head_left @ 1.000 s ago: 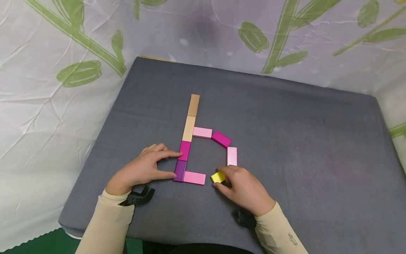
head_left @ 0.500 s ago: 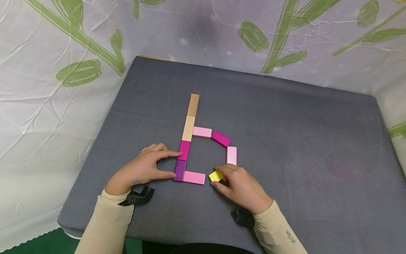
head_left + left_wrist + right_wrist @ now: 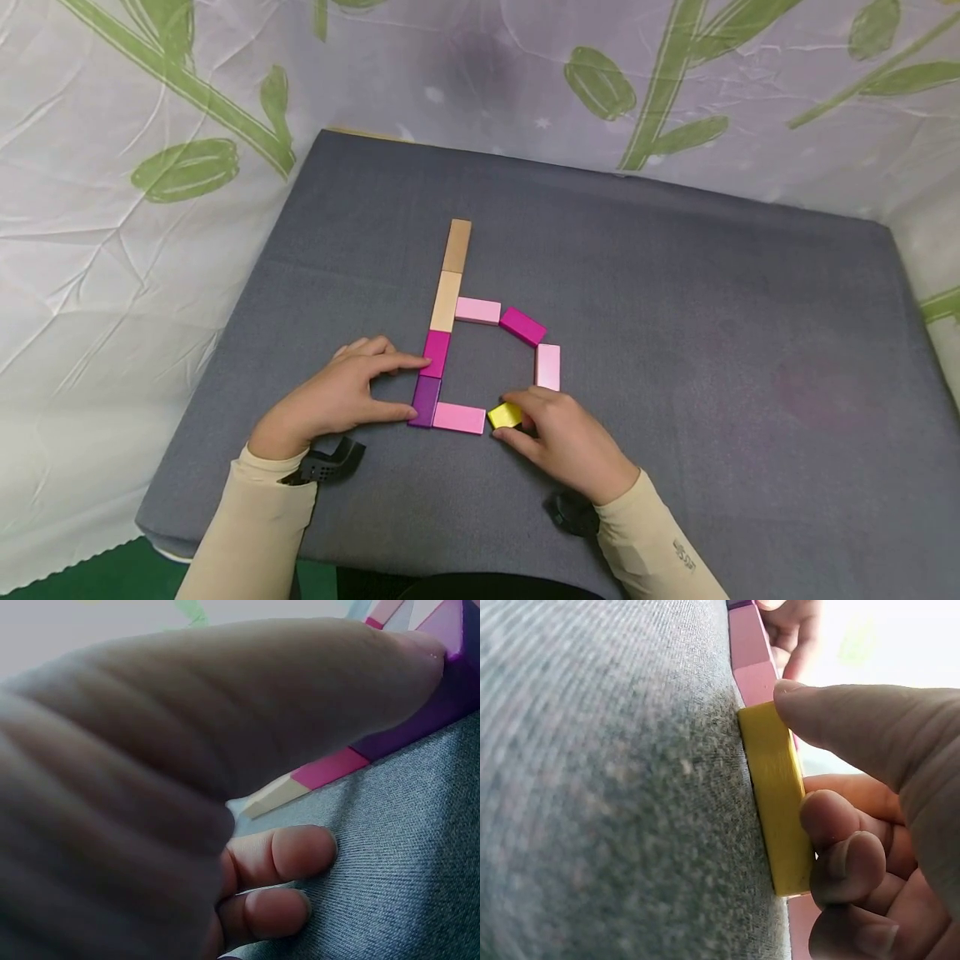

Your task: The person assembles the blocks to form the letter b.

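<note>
In the head view, my right hand (image 3: pixel 566 437) pinches a yellow block (image 3: pixel 504 415) between thumb and fingers. The block lies on the cloth, its left end very close to a pink block (image 3: pixel 459 418). My left hand (image 3: pixel 330 396) touches the row's left side: the index fingertip at a magenta block (image 3: pixel 436 353), the thumb tip at a purple block (image 3: pixel 425 401). Above these, a cream block (image 3: pixel 446 301) and a tan block (image 3: pixel 457 246) continue the row. In the right wrist view, the thumb rests on one end of the yellow block (image 3: pixel 776 799), with curled fingers along it.
A pale pink block (image 3: pixel 478 311), a slanted magenta block (image 3: pixel 522 326) and an upright-lying pale pink block (image 3: pixel 547 367) curve round to the right. All lie on a table (image 3: pixel 712 375) covered in grey cloth. White curtains with green leaves (image 3: pixel 186 170) hang behind and left.
My right hand has slid the yellow block left, closing most of the gap to the pink block. My left hand and the other blocks stay in place.
</note>
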Action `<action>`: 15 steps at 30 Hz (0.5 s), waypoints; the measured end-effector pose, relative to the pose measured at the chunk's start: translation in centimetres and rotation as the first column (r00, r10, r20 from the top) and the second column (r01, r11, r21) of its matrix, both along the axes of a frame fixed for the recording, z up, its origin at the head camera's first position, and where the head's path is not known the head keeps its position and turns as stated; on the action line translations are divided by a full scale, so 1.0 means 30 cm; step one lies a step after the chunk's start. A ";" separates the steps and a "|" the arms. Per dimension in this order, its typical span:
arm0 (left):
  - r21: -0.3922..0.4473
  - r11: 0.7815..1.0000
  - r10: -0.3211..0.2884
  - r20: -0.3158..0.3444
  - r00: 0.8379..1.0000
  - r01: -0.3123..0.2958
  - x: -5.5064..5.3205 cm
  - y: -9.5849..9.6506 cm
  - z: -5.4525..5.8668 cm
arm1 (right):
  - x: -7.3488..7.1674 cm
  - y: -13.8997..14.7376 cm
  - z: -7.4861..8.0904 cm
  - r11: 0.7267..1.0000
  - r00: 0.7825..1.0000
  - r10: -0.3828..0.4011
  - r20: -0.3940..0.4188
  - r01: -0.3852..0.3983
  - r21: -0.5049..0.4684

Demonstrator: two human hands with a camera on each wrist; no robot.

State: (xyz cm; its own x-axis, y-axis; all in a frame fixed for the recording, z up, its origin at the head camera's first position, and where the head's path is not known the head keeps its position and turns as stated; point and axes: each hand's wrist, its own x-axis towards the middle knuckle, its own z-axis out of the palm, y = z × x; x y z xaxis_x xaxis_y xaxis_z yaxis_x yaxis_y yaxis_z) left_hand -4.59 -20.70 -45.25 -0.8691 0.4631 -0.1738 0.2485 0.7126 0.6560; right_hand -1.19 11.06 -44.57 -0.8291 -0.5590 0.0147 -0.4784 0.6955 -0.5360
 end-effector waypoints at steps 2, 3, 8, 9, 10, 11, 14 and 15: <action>-0.001 1.000 -0.002 -0.002 1.000 0.002 -0.001 0.001 0.000 | -0.001 0.000 0.000 1.000 1.000 -0.005 0.004 0.005 0.000; -0.001 1.000 -0.003 -0.002 1.000 0.003 -0.001 0.001 0.000 | -0.001 -0.001 -0.001 1.000 1.000 -0.007 0.006 0.007 -0.001; -0.005 1.000 -0.007 -0.002 1.000 0.007 -0.003 0.000 -0.003 | -0.003 -0.005 -0.002 1.000 1.000 -0.009 0.010 0.010 -0.008; -0.006 1.000 -0.008 -0.002 1.000 0.008 -0.003 -0.001 -0.004 | -0.002 -0.005 -0.001 1.000 1.000 -0.009 0.010 0.009 -0.009; -0.007 1.000 -0.009 -0.002 1.000 0.009 -0.003 -0.001 -0.004 | -0.002 -0.006 -0.001 1.000 1.000 -0.008 0.010 0.008 -0.010; -0.007 1.000 -0.009 0.000 1.000 0.009 -0.003 -0.001 -0.004 | -0.002 -0.007 -0.001 1.000 1.000 -0.006 0.009 0.006 -0.012; -0.006 1.000 -0.012 0.001 1.000 0.012 -0.004 -0.001 -0.003 | -0.003 -0.008 0.001 1.000 1.000 -0.002 0.010 0.002 -0.013; -0.006 1.000 -0.012 -0.001 1.000 0.012 -0.005 -0.001 -0.003 | -0.003 -0.009 0.001 1.000 1.000 -0.002 0.009 0.002 -0.012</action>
State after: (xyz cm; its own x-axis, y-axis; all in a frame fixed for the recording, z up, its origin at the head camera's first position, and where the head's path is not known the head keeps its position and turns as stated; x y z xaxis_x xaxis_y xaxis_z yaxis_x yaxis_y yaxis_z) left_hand -4.74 -20.74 -45.34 -0.8636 0.4726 -0.1757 0.2580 0.7136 0.6513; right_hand -1.29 10.80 -44.54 -0.8301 -0.5575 0.0137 -0.4723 0.6897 -0.5488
